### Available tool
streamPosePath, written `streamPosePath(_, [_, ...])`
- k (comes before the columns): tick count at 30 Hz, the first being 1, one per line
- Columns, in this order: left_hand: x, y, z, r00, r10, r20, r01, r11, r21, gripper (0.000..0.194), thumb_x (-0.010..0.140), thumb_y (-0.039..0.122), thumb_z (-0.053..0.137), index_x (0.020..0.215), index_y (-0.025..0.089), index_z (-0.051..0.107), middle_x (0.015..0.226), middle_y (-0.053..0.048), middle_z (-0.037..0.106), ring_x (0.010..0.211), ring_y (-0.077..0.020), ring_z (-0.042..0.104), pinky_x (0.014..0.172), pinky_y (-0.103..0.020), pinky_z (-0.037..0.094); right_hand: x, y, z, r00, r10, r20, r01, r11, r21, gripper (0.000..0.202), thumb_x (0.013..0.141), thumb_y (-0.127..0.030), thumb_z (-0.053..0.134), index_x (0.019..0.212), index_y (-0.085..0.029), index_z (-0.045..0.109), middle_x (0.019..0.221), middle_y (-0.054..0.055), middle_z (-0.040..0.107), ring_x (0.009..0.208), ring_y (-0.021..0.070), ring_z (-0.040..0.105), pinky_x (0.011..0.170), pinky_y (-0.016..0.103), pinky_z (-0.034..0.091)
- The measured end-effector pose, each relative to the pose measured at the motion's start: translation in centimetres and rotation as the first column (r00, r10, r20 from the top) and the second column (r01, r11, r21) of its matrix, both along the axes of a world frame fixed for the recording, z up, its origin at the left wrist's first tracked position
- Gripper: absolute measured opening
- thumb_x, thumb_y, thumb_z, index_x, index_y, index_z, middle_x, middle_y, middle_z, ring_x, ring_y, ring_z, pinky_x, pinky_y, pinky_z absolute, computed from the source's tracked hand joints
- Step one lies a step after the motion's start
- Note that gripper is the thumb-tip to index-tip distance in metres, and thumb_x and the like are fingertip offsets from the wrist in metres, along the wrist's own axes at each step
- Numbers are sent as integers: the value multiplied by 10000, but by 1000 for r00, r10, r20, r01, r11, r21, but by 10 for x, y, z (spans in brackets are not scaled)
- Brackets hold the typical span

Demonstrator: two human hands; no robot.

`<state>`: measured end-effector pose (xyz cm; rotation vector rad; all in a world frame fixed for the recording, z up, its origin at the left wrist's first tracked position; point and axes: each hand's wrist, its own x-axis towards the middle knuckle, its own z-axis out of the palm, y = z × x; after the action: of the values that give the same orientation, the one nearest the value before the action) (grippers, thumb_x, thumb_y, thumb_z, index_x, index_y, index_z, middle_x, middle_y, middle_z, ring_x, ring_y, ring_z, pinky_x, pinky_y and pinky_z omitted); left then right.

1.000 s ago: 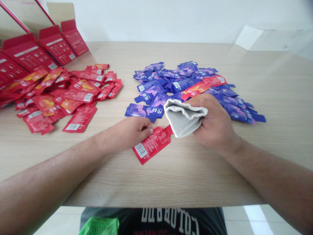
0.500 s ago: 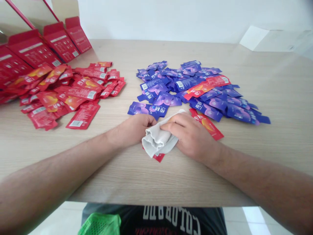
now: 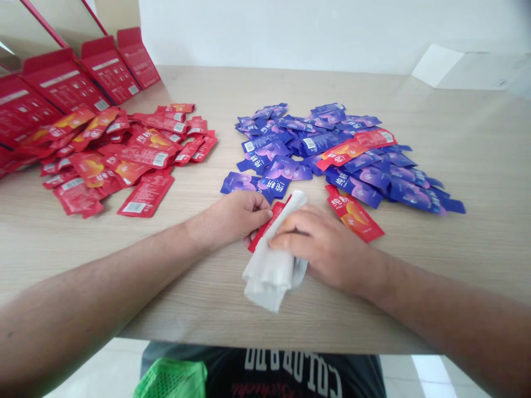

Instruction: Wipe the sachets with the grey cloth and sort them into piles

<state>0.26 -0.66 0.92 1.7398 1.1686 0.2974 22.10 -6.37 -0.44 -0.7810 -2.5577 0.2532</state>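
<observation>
Near the table's front middle, my left hand [image 3: 243, 219] pinches the left edge of a red sachet [image 3: 265, 228]. My right hand [image 3: 321, 243] is closed on a folded white cloth [image 3: 271, 271], which lies over the right part of that sachet and hides it. Just beyond my right hand rests another red sachet [image 3: 354, 214] with an orange fruit picture. Several purple sachets [image 3: 276, 177] lie a little past my fingertips, in a loose heap. One more red sachet [image 3: 357, 148] lies on top of the purple heap.
A heap of red sachets [image 3: 145, 157] spreads over the left side. Behind it, open red boxes [image 3: 110, 69] stand in a row. A white box-like object [image 3: 460, 69] is at the back right. A green mesh basket [image 3: 172, 378] shows below the table edge [image 3: 274, 345].
My right hand has drawn the white cloth toward me and rightward, uncovering more of the red sachet. My left hand still pinches near the same spot. The whole view has shifted slightly.
</observation>
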Motion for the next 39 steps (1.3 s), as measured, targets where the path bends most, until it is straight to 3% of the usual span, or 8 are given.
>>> streamPosePath(3, [-1, 1, 0, 1000, -6, -28, 8, 997, 71, 158, 876, 300, 575, 758, 202, 610, 541, 44, 595, 428, -96, 512, 401, -211, 341, -3, -9, 5, 991, 124, 51, -122, 991, -47, 198, 1011, -222, 552, 1120, -207, 717, 1055, 68, 663, 1026, 218, 573, 894, 374, 512])
streamPosePath(7, [-1, 3, -1, 1000, 6, -26, -3, 996, 84, 181, 893, 307, 556, 757, 197, 603, 543, 52, 579, 437, -84, 497, 406, -200, 330, 1, -7, 8, 988, 138, 69, -132, 988, -82, 172, 988, -222, 594, 1090, -210, 732, 1024, 67, 661, 1008, 217, 576, 900, 387, 508])
streamPosePath(14, [3, -1, 1, 1000, 18, -6, -18, 1000, 5, 179, 897, 285, 546, 754, 186, 592, 574, 42, 583, 467, -87, 520, 425, -193, 342, -1, 6, 4, 995, -75, -68, 77, 997, 28, 230, 985, -214, 587, 1169, -158, 712, 1095, 110, 656, 1059, 255, 567, 940, 431, 488])
streamPosePath(20, [4, -4, 0, 1000, 19, 19, -20, 1000, 1, 143, 875, 249, 565, 755, 177, 594, 586, 39, 589, 476, -79, 515, 439, -182, 338, -5, 2, 5, 1000, 5, 12, -6, 998, 65, 249, 1022, -237, 530, 1182, -211, 718, 1070, 79, 663, 1050, 244, 553, 919, 407, 489])
streamPosePath(24, [5, -4, -2, 998, 50, 47, -48, 998, -34, 172, 887, 264, 559, 740, 178, 582, 574, 42, 573, 468, -79, 505, 427, -181, 329, -3, 4, 4, 995, -78, -55, 81, 995, 62, 240, 983, -213, 592, 1190, -201, 713, 1093, 90, 653, 1045, 254, 550, 921, 419, 490])
streamPosePath(29, [5, -4, -1, 999, 16, 36, -16, 1000, -16, 140, 866, 211, 569, 734, 173, 595, 590, 42, 587, 480, -75, 523, 435, -175, 343, -4, 3, 6, 999, 45, 13, -46, 997, 56, 260, 1030, -235, 510, 1179, -231, 722, 1071, 69, 663, 1051, 240, 554, 937, 405, 487])
streamPosePath(34, [7, -5, 0, 994, 67, 86, -60, 995, -80, 169, 888, 219, 562, 726, 176, 579, 559, 48, 571, 455, -72, 516, 409, -169, 333, 3, 10, 2, 995, -78, -60, 81, 996, 41, 241, 981, -223, 598, 1191, -198, 713, 1101, 99, 653, 1049, 250, 570, 922, 425, 496])
streamPosePath(39, [7, -5, -1, 994, 38, 99, -28, 994, -101, 154, 887, 193, 555, 738, 180, 590, 564, 39, 601, 461, -84, 560, 426, -177, 423, -1, 0, 9, 997, 80, -1, -80, 997, -11, 251, 1024, -236, 527, 1179, -216, 724, 1082, 79, 669, 1074, 238, 562, 925, 397, 494])
